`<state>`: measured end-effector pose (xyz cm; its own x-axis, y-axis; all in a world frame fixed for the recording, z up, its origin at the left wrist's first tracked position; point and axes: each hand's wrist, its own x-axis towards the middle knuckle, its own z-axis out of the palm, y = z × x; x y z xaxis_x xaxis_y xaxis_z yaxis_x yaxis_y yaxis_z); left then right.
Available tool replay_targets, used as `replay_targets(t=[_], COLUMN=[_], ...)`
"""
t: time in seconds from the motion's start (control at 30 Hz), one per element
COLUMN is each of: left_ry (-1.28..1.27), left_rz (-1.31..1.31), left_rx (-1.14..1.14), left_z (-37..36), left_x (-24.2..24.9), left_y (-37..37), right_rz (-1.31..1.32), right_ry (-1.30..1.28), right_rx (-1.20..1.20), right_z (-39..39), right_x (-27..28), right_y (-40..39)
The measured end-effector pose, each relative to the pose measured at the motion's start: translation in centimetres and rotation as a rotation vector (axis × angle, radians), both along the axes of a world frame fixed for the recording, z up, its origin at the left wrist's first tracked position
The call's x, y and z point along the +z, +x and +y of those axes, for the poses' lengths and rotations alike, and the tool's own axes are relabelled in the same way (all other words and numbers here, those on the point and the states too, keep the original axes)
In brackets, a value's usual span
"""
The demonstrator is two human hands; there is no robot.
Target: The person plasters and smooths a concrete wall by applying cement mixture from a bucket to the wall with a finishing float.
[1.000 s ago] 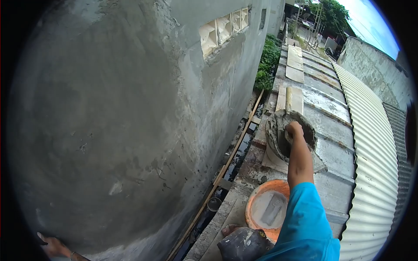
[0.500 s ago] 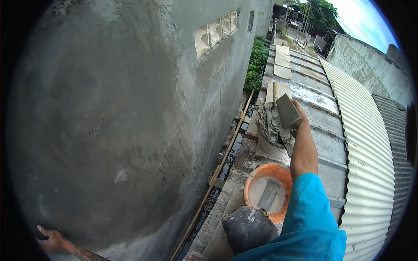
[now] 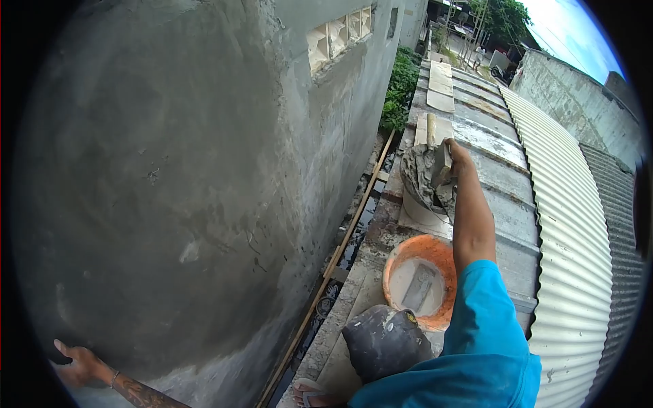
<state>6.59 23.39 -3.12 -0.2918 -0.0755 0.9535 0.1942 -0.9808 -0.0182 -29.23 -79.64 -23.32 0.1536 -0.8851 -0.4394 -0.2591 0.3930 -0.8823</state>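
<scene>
My right hand (image 3: pixel 457 154), at the end of a blue-sleeved arm, is stretched out ahead and grips a flat grey trowel (image 3: pixel 442 165). The trowel stands edge-on against wet grey mortar heaped in a tub (image 3: pixel 416 204) on the concrete ledge. My left hand (image 3: pixel 80 367) is low at the bottom left, against the freshly plastered grey wall (image 3: pixel 170 190). Its thumb points up. The dark frame edge hides whether it holds anything.
An orange basin (image 3: pixel 435 253) with cloudy water and a tool in it sits on the ledge near my knee (image 3: pixel 384 340). A deep gap (image 3: pixel 354 238) with wooden battens runs between wall and ledge. Corrugated roofing (image 3: pixel 571 224) slopes away on the right. Boards (image 3: pixel 441 85) lie farther along.
My right hand lifted the trowel out of the mortar tub, showed its flat face, then turned it edge-on against the mortar heap. My left hand stayed on the wall.
</scene>
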Motion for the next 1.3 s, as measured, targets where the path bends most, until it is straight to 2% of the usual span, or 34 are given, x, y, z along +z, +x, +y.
replay_targets(t=[0.1,0.17,0.2,0.3,0.4,0.43,0.47,0.5,0.53,0.7,0.9,0.97,1.03,1.1,1.17,1.27,1.3], left_ry=[-0.015,-0.020,-0.017,0.010,0.027,0.021,0.014,-0.003,-0.013,-0.056,-0.084,-0.088,-0.091,-0.090,-0.085,-0.073,-0.062], left_rz=[0.007,0.023,0.030,0.040,0.046,0.050,0.051,0.041,0.035,0.018,-0.007,-0.010,-0.014,-0.017,-0.021,-0.017,-0.011], left_rx=[0.108,0.162,0.171,0.175,0.180,0.176,0.170,0.167,0.160,0.141,0.133,0.128,0.130,0.133,0.135,0.128,0.125], left_z=[0.1,0.3,-0.1,-0.8,-1.4,-1.9,-2.3,-2.8,-3.1,-3.6,-3.9,-4.2,-4.4,-4.5,-4.5,-4.7,-5.0], left_x=[0.0,-0.3,-0.3,0.1,0.5,0.3,0.0,-0.3,-0.4,-0.7,-1.0,-1.0,-0.9,-0.6,-0.4,0.1,0.3], left_y=[-0.6,-1.0,-1.2,-1.4,-1.8,-1.8,-1.5,-1.5,-1.3,-1.6,-1.8,-1.8,-2.0,-2.3,-2.6,-2.5,-2.4], right_rz=[0.556,0.859,0.890,0.929,0.815,0.881,0.914,0.926,0.978,1.102,0.768,0.651,0.451,0.213,-0.055,-0.271,-0.348], right_ry=[-0.250,-0.273,-0.218,-0.160,-0.098,-0.099,-0.194,-0.104,-0.045,0.041,-0.101,-0.075,-0.233,-0.200,0.021,0.051,0.046], right_rx=[0.056,0.139,0.161,0.011,0.006,0.150,0.145,0.128,0.235,0.649,0.193,0.120,-0.046,-0.174,-0.266,-0.344,-0.369], right_z=[-0.8,-1.5,-1.5,-0.5,1.3,1.5,1.1,2.9,3.3,-5.7,-7.6,-5.4,-8.4,-8.4,-7.9,-6.1,-3.1], right_x=[-4.2,-5.4,-6.0,-7.9,-5.5,-5.3,-6.5,-4.6,-3.8,-12.1,-14.3,-11.5,-16.4,-17.8,-18.0,-18.0,-15.2], right_y=[0.0,0.2,0.9,2.2,2.8,2.9,3.2,4.1,4.2,3.3,1.5,1.6,1.6,1.6,0.7,-0.5,-0.2])
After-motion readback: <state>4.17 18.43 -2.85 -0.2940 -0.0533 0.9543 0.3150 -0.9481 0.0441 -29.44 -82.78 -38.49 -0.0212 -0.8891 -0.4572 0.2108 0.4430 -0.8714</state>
